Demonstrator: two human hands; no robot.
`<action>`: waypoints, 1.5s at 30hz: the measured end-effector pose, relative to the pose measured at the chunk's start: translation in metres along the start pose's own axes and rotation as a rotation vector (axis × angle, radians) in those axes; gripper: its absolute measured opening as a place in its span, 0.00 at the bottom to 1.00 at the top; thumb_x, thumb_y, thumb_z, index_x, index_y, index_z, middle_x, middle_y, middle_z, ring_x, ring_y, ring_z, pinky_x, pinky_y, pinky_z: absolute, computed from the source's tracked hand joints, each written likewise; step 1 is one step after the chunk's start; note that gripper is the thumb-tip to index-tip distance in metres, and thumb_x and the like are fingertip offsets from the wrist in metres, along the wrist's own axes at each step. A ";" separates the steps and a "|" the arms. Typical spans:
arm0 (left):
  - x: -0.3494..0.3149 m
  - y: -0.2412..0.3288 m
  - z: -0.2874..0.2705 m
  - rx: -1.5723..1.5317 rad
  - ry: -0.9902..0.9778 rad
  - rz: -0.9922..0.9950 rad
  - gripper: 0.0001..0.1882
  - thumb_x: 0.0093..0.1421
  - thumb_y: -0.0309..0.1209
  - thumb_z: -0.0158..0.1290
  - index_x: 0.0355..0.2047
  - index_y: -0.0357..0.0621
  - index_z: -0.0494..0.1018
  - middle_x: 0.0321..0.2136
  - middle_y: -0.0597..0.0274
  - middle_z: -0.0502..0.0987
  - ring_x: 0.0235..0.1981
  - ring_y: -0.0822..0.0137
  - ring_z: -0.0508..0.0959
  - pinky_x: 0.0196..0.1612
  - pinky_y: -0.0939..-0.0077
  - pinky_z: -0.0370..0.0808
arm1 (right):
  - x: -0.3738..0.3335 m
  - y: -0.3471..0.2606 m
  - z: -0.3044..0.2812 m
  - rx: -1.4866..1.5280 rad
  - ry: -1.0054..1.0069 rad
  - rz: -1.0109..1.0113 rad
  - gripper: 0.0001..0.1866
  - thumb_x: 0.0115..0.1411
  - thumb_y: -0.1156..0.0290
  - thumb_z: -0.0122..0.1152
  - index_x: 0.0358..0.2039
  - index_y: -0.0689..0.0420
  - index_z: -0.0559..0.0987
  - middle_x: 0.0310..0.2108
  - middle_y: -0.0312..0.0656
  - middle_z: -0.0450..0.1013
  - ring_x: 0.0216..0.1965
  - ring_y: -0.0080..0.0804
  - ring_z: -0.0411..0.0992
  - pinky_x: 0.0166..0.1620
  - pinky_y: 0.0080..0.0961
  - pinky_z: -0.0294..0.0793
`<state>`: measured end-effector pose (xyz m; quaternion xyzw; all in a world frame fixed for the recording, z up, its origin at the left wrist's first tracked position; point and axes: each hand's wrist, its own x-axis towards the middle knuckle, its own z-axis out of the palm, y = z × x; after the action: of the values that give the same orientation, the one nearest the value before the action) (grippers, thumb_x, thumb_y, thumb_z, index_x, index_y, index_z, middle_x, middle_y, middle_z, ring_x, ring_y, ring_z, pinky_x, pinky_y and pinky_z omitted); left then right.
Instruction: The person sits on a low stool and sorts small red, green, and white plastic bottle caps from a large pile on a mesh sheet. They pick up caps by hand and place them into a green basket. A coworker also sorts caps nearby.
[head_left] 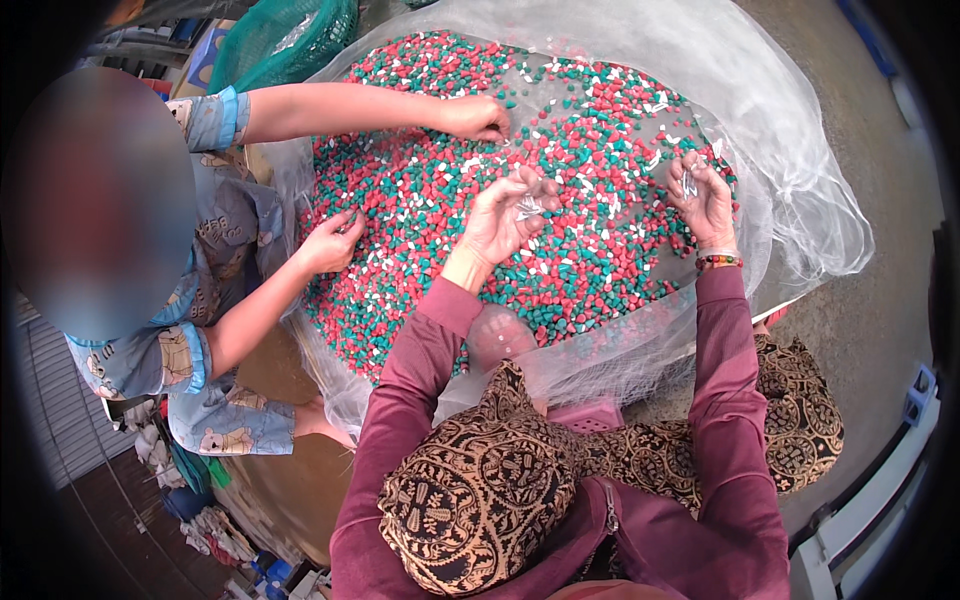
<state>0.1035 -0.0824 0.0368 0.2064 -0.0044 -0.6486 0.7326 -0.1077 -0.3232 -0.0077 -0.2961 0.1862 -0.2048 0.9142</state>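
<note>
A broad spread of small red, green and white pieces (pixel 570 268) lies on a pale mesh net (pixel 790 120). Above its middle, my left hand (pixel 497 217) is turned palm up, its fingers curled around several thin silvery-white slivers (pixel 528 207). My right hand (pixel 708 212) is raised at the right edge of the spread. Similar shiny slivers (pixel 689 184) show between its bent fingers and thumb. More white slivers (pixel 655 160) lie scattered among the coloured pieces near my right hand. What the pieces are made of I cannot tell.
At the left sits a co-worker, with one hand (pixel 474 118) reaching over the far pieces and the other (pixel 333 243) at the left edge. A green mesh net (pixel 285 45) stands at the far left. A pink plastic stool (pixel 587 415) shows by my patterned trousers.
</note>
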 end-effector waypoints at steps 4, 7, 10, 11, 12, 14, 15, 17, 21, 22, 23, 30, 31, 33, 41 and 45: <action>0.013 -0.021 -0.014 0.010 0.371 -0.041 0.09 0.59 0.23 0.46 0.38 0.28 0.66 0.47 0.38 0.67 0.51 0.46 0.69 0.55 0.54 0.70 | 0.005 -0.011 0.018 -0.176 0.024 0.047 0.11 0.55 0.69 0.55 0.39 0.56 0.69 0.24 0.35 0.68 0.18 0.18 0.61 0.17 0.12 0.54; 0.013 -0.019 -0.022 -0.128 0.250 -0.056 0.17 0.62 0.22 0.43 0.48 0.20 0.57 0.54 0.36 0.61 0.57 0.42 0.62 0.57 0.50 0.67 | 0.026 -0.015 0.012 -0.876 0.169 0.163 0.12 0.56 0.63 0.61 0.34 0.59 0.77 0.18 0.30 0.67 0.19 0.16 0.62 0.19 0.15 0.58; 0.009 -0.016 -0.011 -0.123 0.192 -0.024 0.17 0.62 0.22 0.43 0.51 0.29 0.58 0.55 0.38 0.60 0.59 0.43 0.60 0.57 0.52 0.68 | 0.037 0.004 0.003 -1.977 0.196 -0.089 0.13 0.53 0.70 0.58 0.41 0.53 0.79 0.32 0.47 0.77 0.37 0.41 0.75 0.41 0.35 0.73; 0.005 -0.015 -0.009 -0.118 0.183 -0.013 0.17 0.61 0.21 0.43 0.51 0.31 0.58 0.54 0.39 0.61 0.58 0.43 0.62 0.56 0.51 0.69 | 0.031 0.009 0.010 -2.063 0.236 -0.184 0.15 0.52 0.72 0.56 0.41 0.49 0.80 0.33 0.49 0.75 0.37 0.46 0.74 0.41 0.40 0.73; 0.003 -0.014 -0.004 -0.118 0.166 -0.013 0.17 0.61 0.20 0.43 0.51 0.32 0.59 0.54 0.40 0.62 0.57 0.44 0.63 0.55 0.51 0.70 | 0.033 0.012 -0.004 -2.116 0.225 -0.250 0.13 0.52 0.68 0.59 0.40 0.48 0.80 0.30 0.47 0.75 0.33 0.44 0.74 0.39 0.38 0.74; -0.001 -0.007 0.001 -0.167 0.090 -0.033 0.18 0.59 0.18 0.42 0.51 0.34 0.60 0.53 0.41 0.64 0.55 0.45 0.66 0.54 0.51 0.72 | 0.033 0.018 -0.019 -2.211 0.202 -0.297 0.10 0.52 0.68 0.59 0.36 0.52 0.79 0.30 0.46 0.75 0.32 0.44 0.74 0.36 0.38 0.74; -0.006 -0.003 0.000 -0.219 0.037 -0.050 0.18 0.58 0.17 0.42 0.50 0.33 0.61 0.52 0.43 0.65 0.53 0.45 0.68 0.53 0.51 0.72 | 0.026 0.021 -0.012 -2.165 0.193 -0.344 0.08 0.54 0.69 0.56 0.35 0.55 0.76 0.29 0.46 0.74 0.33 0.44 0.74 0.34 0.37 0.74; -0.010 -0.001 0.006 -0.210 0.073 -0.055 0.17 0.57 0.21 0.42 0.48 0.34 0.65 0.45 0.46 0.71 0.44 0.49 0.75 0.42 0.59 0.80 | 0.025 0.023 -0.012 -2.187 0.162 -0.395 0.08 0.55 0.69 0.55 0.36 0.54 0.76 0.29 0.44 0.73 0.33 0.43 0.74 0.33 0.37 0.73; 0.005 -0.006 0.025 0.112 0.270 -0.085 0.13 0.61 0.38 0.42 0.32 0.40 0.69 0.32 0.53 0.72 0.31 0.63 0.76 0.21 0.86 0.73 | 0.023 0.022 -0.009 -2.178 0.100 -0.416 0.10 0.56 0.69 0.53 0.39 0.53 0.74 0.29 0.43 0.72 0.33 0.42 0.74 0.32 0.36 0.73; 0.013 -0.008 0.020 0.046 0.191 -0.144 0.13 0.61 0.38 0.43 0.29 0.42 0.68 0.29 0.55 0.70 0.28 0.67 0.74 0.18 0.87 0.70 | 0.024 0.022 -0.011 -2.179 0.092 -0.392 0.10 0.57 0.69 0.53 0.40 0.53 0.74 0.29 0.43 0.73 0.33 0.41 0.74 0.33 0.36 0.73; 0.023 -0.011 0.012 -0.021 0.109 -0.205 0.13 0.61 0.39 0.43 0.26 0.43 0.66 0.27 0.58 0.68 0.25 0.70 0.71 0.16 0.89 0.67 | 0.026 0.025 -0.020 -2.160 0.092 -0.438 0.10 0.57 0.69 0.52 0.40 0.53 0.73 0.29 0.44 0.73 0.32 0.42 0.74 0.32 0.38 0.73; 0.078 -0.092 -0.011 0.324 0.201 -0.741 0.10 0.63 0.34 0.47 0.24 0.48 0.64 0.13 0.78 0.56 0.11 0.85 0.54 0.08 0.92 0.47 | 0.019 0.040 -0.020 -2.065 0.400 -0.193 0.14 0.53 0.62 0.58 0.33 0.60 0.71 0.28 0.48 0.73 0.30 0.48 0.74 0.32 0.44 0.73; 0.088 -0.097 -0.025 0.338 0.306 -0.663 0.08 0.64 0.34 0.45 0.32 0.43 0.68 0.13 0.79 0.55 0.11 0.85 0.54 0.09 0.92 0.47 | 0.017 0.040 -0.023 -2.061 0.379 -0.181 0.16 0.52 0.61 0.59 0.33 0.60 0.71 0.28 0.49 0.74 0.30 0.49 0.74 0.32 0.45 0.72; 0.114 -0.070 -0.034 0.314 0.314 -0.540 0.12 0.64 0.31 0.43 0.43 0.37 0.69 0.13 0.79 0.54 0.10 0.85 0.53 0.09 0.91 0.48 | 0.005 0.037 -0.032 -2.035 0.371 -0.239 0.15 0.53 0.61 0.58 0.33 0.60 0.71 0.27 0.49 0.74 0.31 0.49 0.74 0.33 0.45 0.72; 0.110 -0.018 -0.019 1.641 0.465 0.049 0.16 0.53 0.41 0.58 0.33 0.40 0.77 0.22 0.64 0.78 0.18 0.73 0.73 0.24 0.76 0.71 | -0.017 0.000 -0.018 -1.337 0.427 -0.040 0.19 0.52 0.61 0.56 0.33 0.66 0.76 0.28 0.55 0.75 0.33 0.47 0.76 0.37 0.35 0.72; 0.091 -0.074 0.009 2.384 0.157 0.151 0.17 0.51 0.40 0.57 0.32 0.37 0.74 0.24 0.48 0.77 0.29 0.51 0.79 0.34 0.58 0.74 | -0.016 0.016 -0.027 -1.523 0.387 -0.140 0.20 0.51 0.57 0.62 0.30 0.65 0.77 0.28 0.53 0.76 0.34 0.47 0.75 0.36 0.35 0.72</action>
<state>0.0456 -0.1771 -0.0019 0.7939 -0.5703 -0.1770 0.1145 -0.1294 -0.3164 -0.0348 -0.8110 0.4119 -0.1256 0.3961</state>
